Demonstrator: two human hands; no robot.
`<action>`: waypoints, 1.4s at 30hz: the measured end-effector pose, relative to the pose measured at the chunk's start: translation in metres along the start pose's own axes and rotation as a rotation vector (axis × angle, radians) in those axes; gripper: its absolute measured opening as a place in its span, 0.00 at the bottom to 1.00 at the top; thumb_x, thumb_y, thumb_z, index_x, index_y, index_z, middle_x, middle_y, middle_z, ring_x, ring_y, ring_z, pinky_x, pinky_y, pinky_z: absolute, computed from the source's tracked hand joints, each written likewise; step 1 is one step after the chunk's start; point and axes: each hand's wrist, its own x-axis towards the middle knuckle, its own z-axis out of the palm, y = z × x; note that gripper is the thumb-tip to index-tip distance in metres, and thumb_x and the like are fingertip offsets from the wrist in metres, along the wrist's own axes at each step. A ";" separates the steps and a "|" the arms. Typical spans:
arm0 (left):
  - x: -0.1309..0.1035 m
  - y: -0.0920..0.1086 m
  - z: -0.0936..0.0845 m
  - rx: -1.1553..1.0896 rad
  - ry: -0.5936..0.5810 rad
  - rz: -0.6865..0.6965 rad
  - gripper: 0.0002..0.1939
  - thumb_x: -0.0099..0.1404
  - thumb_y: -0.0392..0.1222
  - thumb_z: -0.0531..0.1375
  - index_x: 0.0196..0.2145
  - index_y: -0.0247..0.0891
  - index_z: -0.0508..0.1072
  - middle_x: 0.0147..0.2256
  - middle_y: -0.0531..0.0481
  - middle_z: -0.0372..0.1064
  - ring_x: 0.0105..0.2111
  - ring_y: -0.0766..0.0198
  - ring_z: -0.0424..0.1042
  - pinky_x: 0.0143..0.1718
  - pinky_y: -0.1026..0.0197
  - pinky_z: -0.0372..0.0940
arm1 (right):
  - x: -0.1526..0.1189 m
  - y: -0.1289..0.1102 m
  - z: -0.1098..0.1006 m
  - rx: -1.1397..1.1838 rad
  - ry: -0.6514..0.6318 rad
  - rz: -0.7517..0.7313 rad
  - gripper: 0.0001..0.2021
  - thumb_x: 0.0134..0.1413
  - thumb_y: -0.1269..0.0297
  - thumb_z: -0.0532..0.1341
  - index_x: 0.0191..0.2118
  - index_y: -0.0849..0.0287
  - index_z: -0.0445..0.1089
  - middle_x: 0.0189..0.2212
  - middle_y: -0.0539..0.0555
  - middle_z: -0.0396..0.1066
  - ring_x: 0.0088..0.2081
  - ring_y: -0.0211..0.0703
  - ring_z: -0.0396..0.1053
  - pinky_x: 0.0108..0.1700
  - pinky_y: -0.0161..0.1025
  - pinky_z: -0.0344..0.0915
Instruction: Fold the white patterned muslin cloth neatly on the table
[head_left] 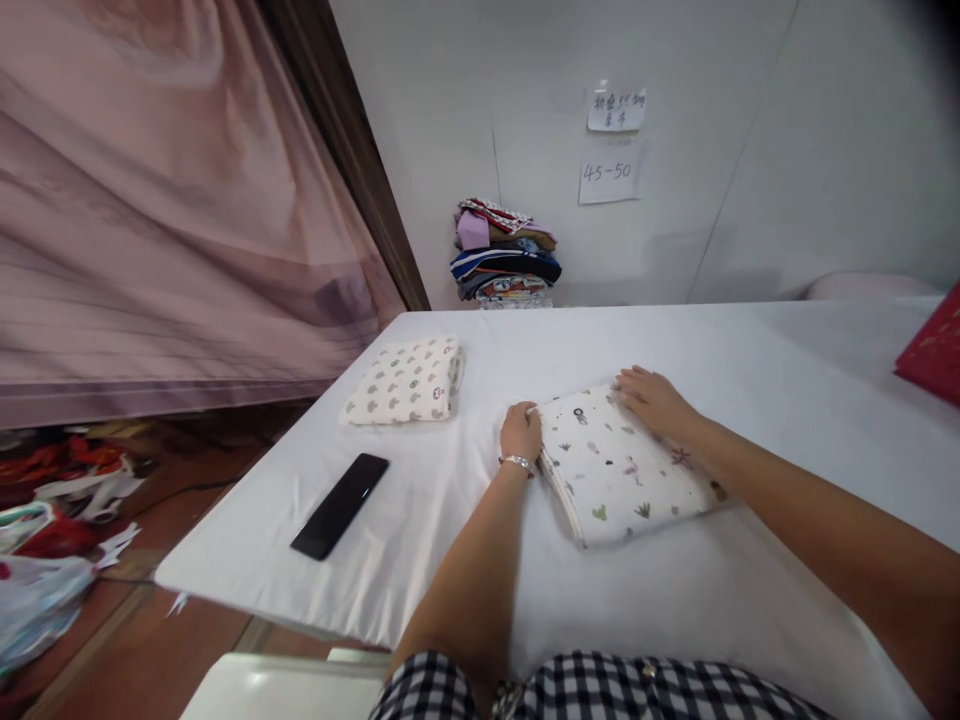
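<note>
A folded white cloth with small plant and animal prints lies on the white-covered table. At its left edge is my left hand, its fingers bent around the upper left corner; whether they pinch the fabric is hidden. My right hand rests on the cloth's upper right part, fingers extended toward the far edge. Another folded cloth, cream with mushroom-like prints, sits farther left, touched by neither hand.
A black phone lies on the table's left side. Behind the far edge rises a stack of folded fabrics. A red object is at the far right. A pink curtain hangs left, with bags on the floor.
</note>
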 end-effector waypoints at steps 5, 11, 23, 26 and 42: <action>-0.001 -0.001 0.000 0.012 -0.012 -0.005 0.11 0.64 0.36 0.53 0.41 0.39 0.72 0.42 0.46 0.69 0.41 0.60 0.69 0.45 0.59 0.62 | 0.025 0.003 0.009 0.076 -0.072 -0.057 0.20 0.58 0.59 0.48 0.49 0.57 0.71 0.48 0.57 0.72 0.55 0.54 0.63 0.57 0.54 0.54; -0.001 -0.001 0.000 -0.002 -0.008 -0.012 0.10 0.64 0.37 0.54 0.40 0.40 0.73 0.41 0.47 0.69 0.40 0.61 0.69 0.45 0.61 0.62 | 0.027 0.010 0.020 0.103 -0.066 -0.071 0.20 0.59 0.56 0.47 0.46 0.54 0.73 0.46 0.54 0.74 0.47 0.51 0.69 0.55 0.53 0.56; 0.003 -0.001 -0.001 -0.031 -0.011 -0.095 0.08 0.63 0.38 0.54 0.36 0.41 0.73 0.39 0.49 0.71 0.39 0.62 0.69 0.44 0.62 0.61 | 0.033 -0.001 0.008 0.139 -0.085 -0.043 0.20 0.58 0.56 0.48 0.43 0.56 0.75 0.44 0.54 0.75 0.46 0.51 0.70 0.49 0.47 0.63; 0.003 -0.004 0.000 -0.030 -0.001 -0.086 0.08 0.63 0.38 0.54 0.36 0.41 0.73 0.38 0.49 0.71 0.39 0.62 0.69 0.44 0.61 0.61 | 0.036 -0.016 0.008 0.182 -0.087 -0.041 0.20 0.57 0.55 0.50 0.47 0.55 0.73 0.47 0.54 0.73 0.49 0.51 0.68 0.52 0.47 0.61; 0.002 0.000 -0.001 -0.018 -0.024 -0.100 0.09 0.64 0.39 0.54 0.40 0.40 0.72 0.41 0.49 0.72 0.40 0.62 0.69 0.46 0.61 0.62 | 0.054 -0.055 0.017 0.099 -0.280 -0.130 0.21 0.58 0.55 0.50 0.52 0.56 0.70 0.49 0.55 0.72 0.50 0.52 0.68 0.57 0.49 0.54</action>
